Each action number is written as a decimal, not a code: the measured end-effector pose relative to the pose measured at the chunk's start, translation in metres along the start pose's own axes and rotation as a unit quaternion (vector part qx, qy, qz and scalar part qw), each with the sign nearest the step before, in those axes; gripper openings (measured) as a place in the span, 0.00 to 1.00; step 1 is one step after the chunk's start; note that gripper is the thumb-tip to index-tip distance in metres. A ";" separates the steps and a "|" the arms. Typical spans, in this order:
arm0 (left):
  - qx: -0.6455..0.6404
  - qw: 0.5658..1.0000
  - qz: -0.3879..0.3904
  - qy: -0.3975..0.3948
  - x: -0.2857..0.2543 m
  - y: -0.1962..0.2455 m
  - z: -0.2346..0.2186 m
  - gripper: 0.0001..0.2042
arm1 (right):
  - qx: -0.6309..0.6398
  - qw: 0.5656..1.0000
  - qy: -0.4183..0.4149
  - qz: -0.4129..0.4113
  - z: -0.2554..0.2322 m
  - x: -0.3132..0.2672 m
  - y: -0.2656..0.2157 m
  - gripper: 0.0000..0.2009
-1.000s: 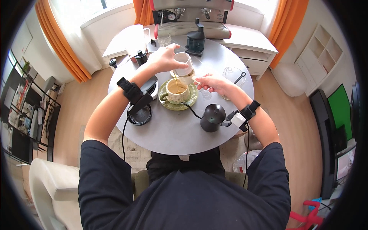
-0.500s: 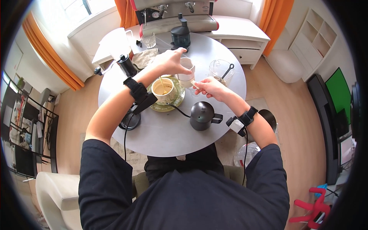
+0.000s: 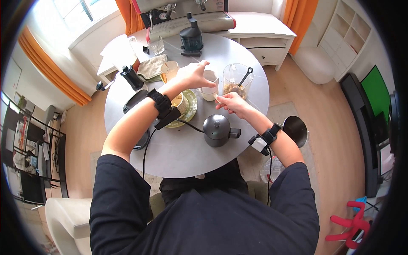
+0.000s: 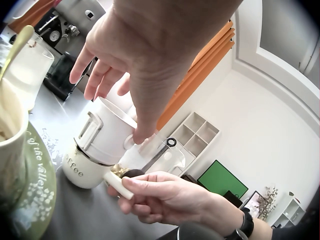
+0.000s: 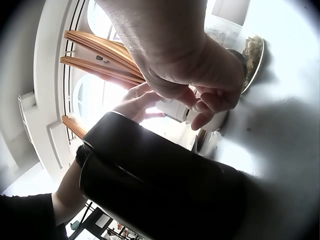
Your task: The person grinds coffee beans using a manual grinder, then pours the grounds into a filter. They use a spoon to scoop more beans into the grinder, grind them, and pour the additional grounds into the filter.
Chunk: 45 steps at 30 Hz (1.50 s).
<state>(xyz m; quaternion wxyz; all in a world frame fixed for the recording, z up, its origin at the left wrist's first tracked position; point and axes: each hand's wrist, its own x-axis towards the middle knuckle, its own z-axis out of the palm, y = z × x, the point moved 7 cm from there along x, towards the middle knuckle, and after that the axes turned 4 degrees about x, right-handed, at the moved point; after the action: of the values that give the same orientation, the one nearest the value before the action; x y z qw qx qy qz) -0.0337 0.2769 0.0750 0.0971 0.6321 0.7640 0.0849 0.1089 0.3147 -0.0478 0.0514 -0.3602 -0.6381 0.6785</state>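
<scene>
A white mug lettered "coffee" (image 4: 84, 168) stands on the table with a white container (image 4: 108, 131) stacked on it. My left hand (image 3: 197, 75) is spread over the container, thumb at its rim; whether the other fingers touch it cannot be told. Between thumb and fingers my right hand (image 4: 167, 197) pinches the mug's white handle (image 4: 119, 185). In the right wrist view the right hand (image 5: 215, 95) partly hides the mug. Left of it, a cream cup (image 3: 180, 104) with a yellow spoon sits on a green plate (image 3: 192, 111).
The black kettle (image 3: 216, 131) stands nearest my body. A clear pitcher (image 3: 238, 75) with pale pieces and a black-handled utensil is at the right. Further back are a dark grinder-like device (image 3: 191, 39), a glass (image 3: 157, 46), a folded cloth (image 3: 153, 68) and a black cylinder (image 3: 132, 78).
The mug and container have moved right, away from the green plate and closer to the clear pitcher, with both hands moving along. The head view has shifted too.
</scene>
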 end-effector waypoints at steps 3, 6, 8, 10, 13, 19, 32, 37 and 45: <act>-0.006 1.000 0.001 -0.002 -0.001 0.001 0.000 0.44 | -0.010 1.000 0.005 -0.001 0.001 0.001 0.001 0.17; -0.013 1.000 0.008 0.003 -0.002 0.001 0.001 0.44 | -0.017 1.000 0.010 -0.008 0.000 0.004 0.004 0.19; -0.015 1.000 0.018 0.010 0.003 -0.001 0.006 0.44 | 0.004 1.000 0.007 -0.025 -0.003 0.009 0.011 0.19; -0.012 1.000 0.019 0.019 0.000 -0.004 0.006 0.45 | -0.042 0.998 0.022 -0.035 -0.006 0.007 0.008 0.20; 0.022 0.999 0.012 0.040 -0.019 -0.005 -0.005 0.44 | -0.187 0.973 0.092 -0.099 -0.018 -0.022 -0.014 0.21; -0.054 0.965 -0.254 0.043 -0.103 -0.183 -0.040 0.25 | -0.170 0.971 0.032 -0.164 -0.007 -0.135 -0.016 0.14; -0.337 0.872 -0.323 0.145 -0.105 -0.290 -0.011 0.35 | -0.112 0.974 0.105 -0.168 -0.012 -0.126 0.006 0.07; -0.330 0.874 -0.307 0.179 -0.093 -0.302 -0.003 0.31 | -0.085 0.971 0.132 -0.183 -0.019 -0.115 0.005 0.08; -0.291 0.887 -0.228 0.276 -0.101 -0.277 -0.070 0.24 | -0.162 0.916 0.286 -0.232 -0.021 -0.128 -0.011 0.10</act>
<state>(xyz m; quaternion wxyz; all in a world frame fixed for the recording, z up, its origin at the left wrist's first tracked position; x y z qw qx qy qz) -0.2958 0.1257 0.0769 0.0787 0.3351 0.8241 0.4498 0.2104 0.2660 0.0177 0.3288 -0.3845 -0.7626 0.4031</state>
